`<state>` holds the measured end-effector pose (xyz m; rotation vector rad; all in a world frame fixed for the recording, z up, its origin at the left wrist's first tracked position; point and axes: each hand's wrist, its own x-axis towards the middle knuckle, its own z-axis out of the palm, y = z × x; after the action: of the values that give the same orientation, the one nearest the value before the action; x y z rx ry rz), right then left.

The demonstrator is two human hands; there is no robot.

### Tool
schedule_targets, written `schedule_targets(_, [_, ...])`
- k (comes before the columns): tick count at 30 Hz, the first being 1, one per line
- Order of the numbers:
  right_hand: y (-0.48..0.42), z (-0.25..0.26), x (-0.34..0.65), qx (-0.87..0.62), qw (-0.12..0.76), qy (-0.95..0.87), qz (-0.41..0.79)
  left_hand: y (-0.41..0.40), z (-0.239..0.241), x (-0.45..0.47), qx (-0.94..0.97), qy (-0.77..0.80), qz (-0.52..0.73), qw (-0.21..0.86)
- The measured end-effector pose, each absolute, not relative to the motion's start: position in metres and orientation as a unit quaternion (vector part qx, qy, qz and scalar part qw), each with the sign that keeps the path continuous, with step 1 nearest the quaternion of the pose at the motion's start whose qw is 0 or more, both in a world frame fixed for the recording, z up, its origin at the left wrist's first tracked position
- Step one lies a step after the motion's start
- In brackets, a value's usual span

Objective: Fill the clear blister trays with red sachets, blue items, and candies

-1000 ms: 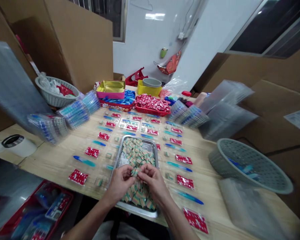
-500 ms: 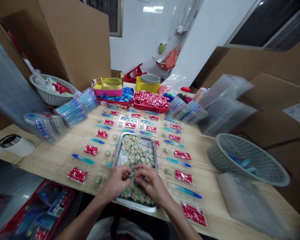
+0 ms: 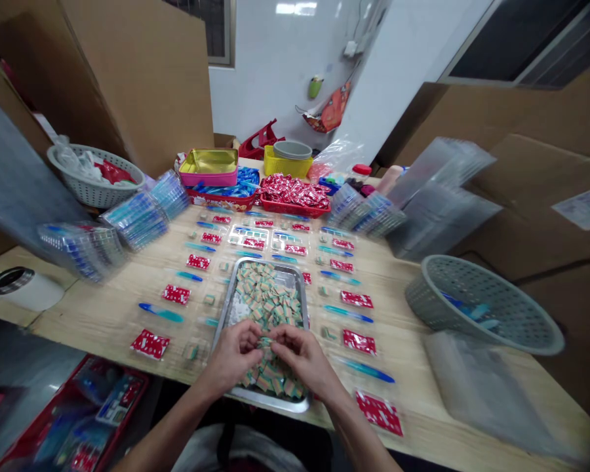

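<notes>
A metal tray (image 3: 217, 335) in front of me holds a heap of small beige-and-green square pieces (image 3: 270, 295), with some white bits at its left side. Over the near half of the heap, my left hand (image 3: 238, 351) is closed in a pinch. Facing it, my right hand (image 3: 297, 351) is closed too, thumb and fingers together. Between the two sets of fingertips shows a small greenish square piece (image 3: 264, 342), partly hidden by them. Clear plastic blister trays flank the tray, holding blue pens (image 3: 366, 369), red printed packets (image 3: 150, 344) and similar square pieces.
Red packets fill a red basket (image 3: 295, 211) at the back, beside a box of blue pens (image 3: 248, 180). Stacked clear trays (image 3: 135, 219) stand left and right. A grey basket (image 3: 486, 295) is at the right; a red crate (image 3: 44, 419) sits low left.
Both hands stay over the tray. Their fingertips have come closer around the small piece, and the right fingers have bent in. The whole view has shifted slightly.
</notes>
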<state>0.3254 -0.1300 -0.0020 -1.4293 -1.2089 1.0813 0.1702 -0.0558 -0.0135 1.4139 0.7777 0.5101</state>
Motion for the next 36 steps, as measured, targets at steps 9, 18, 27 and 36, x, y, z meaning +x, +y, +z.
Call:
schedule_targets(9, [-0.130,-0.012,0.327,-0.637,0.505,-0.462,0.353,-0.059,0.002,0.168,0.727,0.387,0.201,0.530])
schedule_targets(18, [-0.137,-0.011,0.328,-0.641,0.423,-0.581,0.269,-0.069,-0.005,0.176,0.859,0.326,0.169,0.356])
schedule_targets(27, [-0.136,-0.010,0.327,-0.644,0.376,-0.590,0.310,-0.072,-0.013,0.179,0.805,0.387,0.182,0.411])
schedule_targets(36, [-0.143,-0.005,0.328,-0.647,0.379,-0.578,0.322,-0.068,-0.006,0.180,0.810,0.366,0.156,0.430])
